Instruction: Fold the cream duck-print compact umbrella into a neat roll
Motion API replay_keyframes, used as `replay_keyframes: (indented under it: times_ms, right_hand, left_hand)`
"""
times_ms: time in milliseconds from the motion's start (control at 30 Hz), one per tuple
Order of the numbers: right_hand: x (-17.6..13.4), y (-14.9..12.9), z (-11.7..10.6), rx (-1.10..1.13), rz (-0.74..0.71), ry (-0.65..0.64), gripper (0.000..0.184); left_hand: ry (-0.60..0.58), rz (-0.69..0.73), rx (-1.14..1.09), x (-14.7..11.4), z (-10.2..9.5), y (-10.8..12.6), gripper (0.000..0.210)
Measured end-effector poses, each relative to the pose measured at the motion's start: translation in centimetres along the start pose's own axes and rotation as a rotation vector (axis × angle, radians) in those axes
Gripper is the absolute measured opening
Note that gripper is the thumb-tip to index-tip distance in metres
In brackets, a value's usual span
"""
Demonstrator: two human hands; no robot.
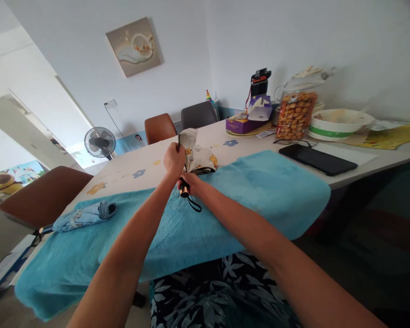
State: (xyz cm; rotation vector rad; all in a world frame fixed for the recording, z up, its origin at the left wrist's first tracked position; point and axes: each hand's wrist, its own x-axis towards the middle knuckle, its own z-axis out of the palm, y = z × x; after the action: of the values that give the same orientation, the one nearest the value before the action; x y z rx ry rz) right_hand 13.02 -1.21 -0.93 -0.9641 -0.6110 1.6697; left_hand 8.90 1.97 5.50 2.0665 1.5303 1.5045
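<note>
A folding umbrella (205, 159) with cream fabric and orange-yellow cartoon prints is in both hands above the blue towel. My right hand (191, 183) is closed round its black and copper handle, from which a black wrist loop hangs. Just above, my left hand (175, 159) pinches a gathered edge of the cream canopy, with a dark strip showing at the fingers. The canopy is bunched, its dark underside showing at the lower edge. To the left, a rolled light-blue umbrella (85, 216) lies on the blue towel (259, 196), its dark handle pointing toward the table's left edge.
On the right stand a jar of round brown snacks (296, 114), a white bowl with a green band (340, 124) and a purple box (244, 124). A black phone (317, 158) lies near the towel. Chairs (160, 127) and a fan (100, 141) are beyond the table.
</note>
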Motion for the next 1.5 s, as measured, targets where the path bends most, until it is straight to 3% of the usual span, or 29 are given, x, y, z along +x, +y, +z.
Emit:
replay_keyframes:
  times_ms: [233,367,533,667,900,1200,1500]
  right_hand:
    - [-1.2,-0.8,0.4,0.017,0.043,0.001,0.02]
    - [-1.5,-0.9,0.6,0.0,0.049,0.013,0.019]
    - [-2.0,-1.2,0.5,0.047,0.035,-0.031,0.023]
    - [-2.2,-1.5,0.3,0.086,0.061,-0.022,0.036]
    - [-1.4,-1.7,0.1,0.097,0.003,0.023,0.028]
    - [-1.8,-1.9,-0.1,0.08,-0.005,0.012,0.024]
    - [-1.8,-2.0,-0.1,0.087,0.004,0.03,0.025]
  left_hand:
    - [0.174,-0.319,-0.455,-1.1,-3.3,-4.4,0.019]
    - [0.16,-0.529,-0.568,-2.2,-4.2,-6.9,0.015]
    - [0.112,-0.753,-0.87,-2.6,-4.3,-8.6,0.005]
    - [0.181,-0.684,-0.973,-2.5,-4.5,-8.5,0.008]
    - [0.221,-0.53,-0.882,-2.7,-4.5,-8.0,0.015]
    - [0.032,-0.547,-1.06,-2.8,-4.8,-8.8,0.011]
    - [0.034,-0.483,-1.02,-3.1,-4.9,-8.5,0.02]
